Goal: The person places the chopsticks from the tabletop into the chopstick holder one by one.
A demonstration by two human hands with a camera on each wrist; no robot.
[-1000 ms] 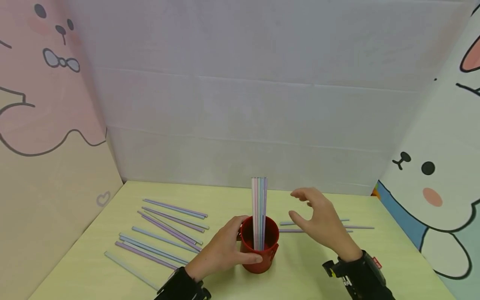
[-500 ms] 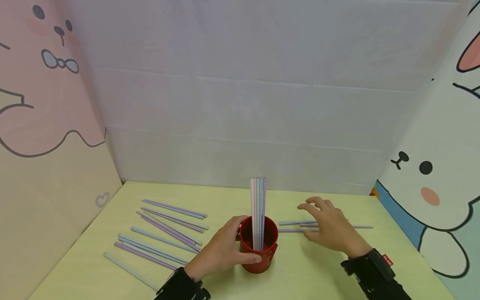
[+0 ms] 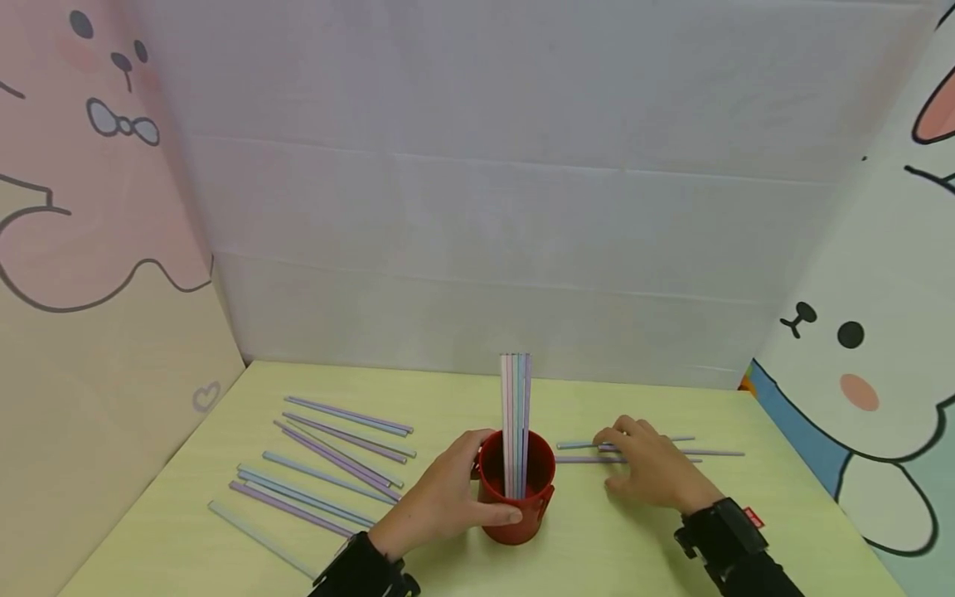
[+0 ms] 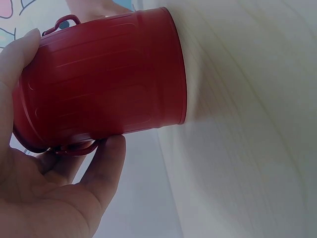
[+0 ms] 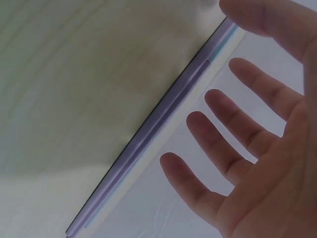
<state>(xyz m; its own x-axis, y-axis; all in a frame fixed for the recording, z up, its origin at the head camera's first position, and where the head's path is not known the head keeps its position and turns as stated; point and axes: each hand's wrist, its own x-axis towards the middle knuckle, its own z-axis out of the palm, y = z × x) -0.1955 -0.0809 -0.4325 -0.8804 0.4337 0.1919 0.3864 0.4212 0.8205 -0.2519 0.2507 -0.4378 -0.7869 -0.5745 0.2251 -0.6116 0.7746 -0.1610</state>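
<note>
My left hand [image 3: 448,493] grips a red cup [image 3: 535,516], its thumb across the near side. In the left wrist view the cup [image 4: 104,74] shows a ribbed wall and small side handles, with fingertips against one handle. A bundle of pastel straws [image 3: 515,414] stands upright in the cup, leaning on its far side. To the right, my right hand [image 3: 649,468] hovers low over a few loose straws [image 3: 578,459], fingers spread and bent slightly. The right wrist view shows the thumb end close to a purple straw [image 5: 148,126], with no straw between the fingers.
Several more purple, blue and white straws [image 3: 321,473] lie in loose rows on the left of the pale yellow table [image 3: 448,398]. A white wall sheet [image 3: 477,207] rises behind the table, with cartoon-printed panels [image 3: 850,365] at both sides.
My right hand has moved from beside the cup a little to the right and down, close over the loose straws. The left hand and cup have stayed in place.
</note>
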